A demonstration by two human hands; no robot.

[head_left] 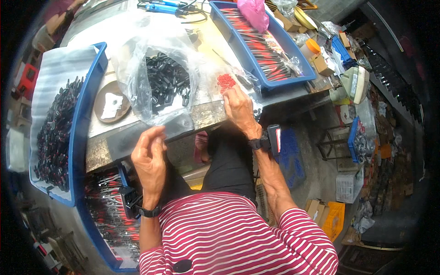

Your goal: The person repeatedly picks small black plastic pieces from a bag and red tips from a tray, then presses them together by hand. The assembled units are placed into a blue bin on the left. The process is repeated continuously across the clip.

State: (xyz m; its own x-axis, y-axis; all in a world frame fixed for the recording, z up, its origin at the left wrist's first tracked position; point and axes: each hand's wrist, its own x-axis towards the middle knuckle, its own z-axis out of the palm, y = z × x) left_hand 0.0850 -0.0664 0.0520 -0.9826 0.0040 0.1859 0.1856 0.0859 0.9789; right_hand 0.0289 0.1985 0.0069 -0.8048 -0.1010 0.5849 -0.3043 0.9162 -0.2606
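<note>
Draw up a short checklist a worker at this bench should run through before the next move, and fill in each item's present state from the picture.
1. Right hand is on the small red parts: ok, its fingertips rest at the edge of the pile.
2. Right hand already holds a red part: cannot tell, the fingers hide it.
3. Left hand is free: cannot tell, it is curled at the bench edge and its palm is hidden.
4. Clear bag of black parts is within reach: ok, it lies open on the bench between the hands.
5. Blue tray of red and black pieces is seated on the bench: ok, beside the red pile.
</note>
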